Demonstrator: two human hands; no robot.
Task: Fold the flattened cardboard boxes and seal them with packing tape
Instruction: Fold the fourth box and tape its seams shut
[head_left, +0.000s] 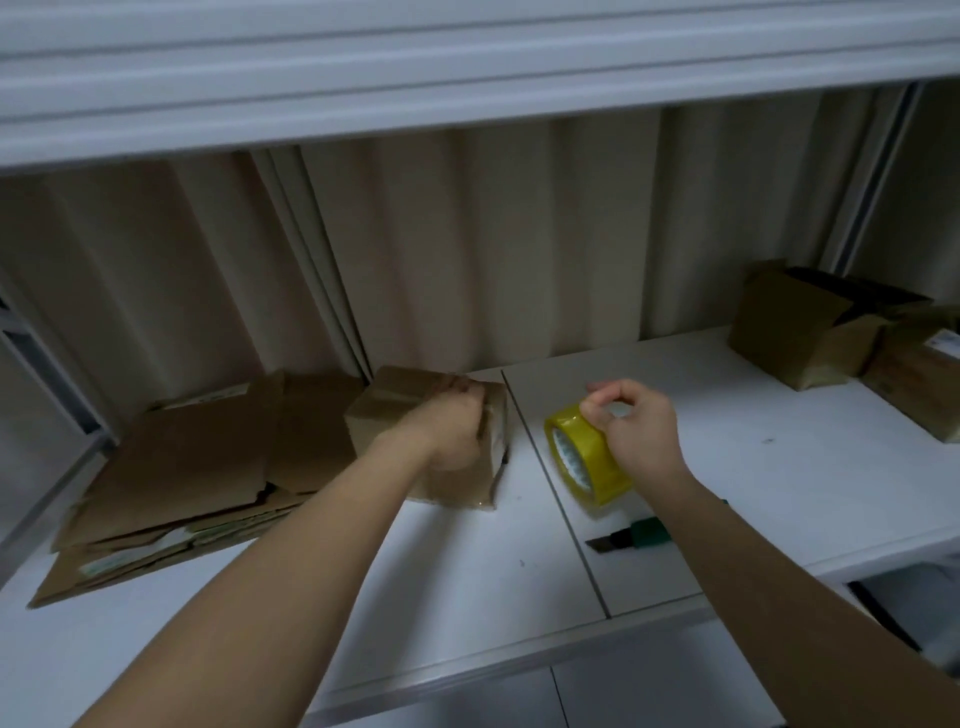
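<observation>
A small folded box (431, 431) is held down on the white table (467, 561) by the left hand (452, 431), whose fingers are curled over the box's top edge; this grip is judged to keep the flaps closed and the box steady while tape is brought over. The box stands just left of the seam between the two table panels, near the middle of the view.

At 3 o'clock from the box, a roll of yellow tape (587, 457) is stood on edge, just beside the seam. It is gripped by the right hand (639, 431): the lower fingers are wrapped on the roll, while thumb and forefinger are pinched together above it, probably on the free tape end, though the film itself cannot be made out. The roll is judged to be kept close to the box so that a strip can be drawn straight across the seam.

At 5 o'clock from the roll, one cutter (634, 538) with a green handle is laid on the table, partly hidden by the right forearm, within easy reach for cutting.

At 9 o'clock from the box, a stack of flattened boxes (176, 483) is kept; their number cannot be told. At 2 o'clock, well apart, a group of about three finished boxes (800, 332) is set aside. One roll and one cutter are seen.
</observation>
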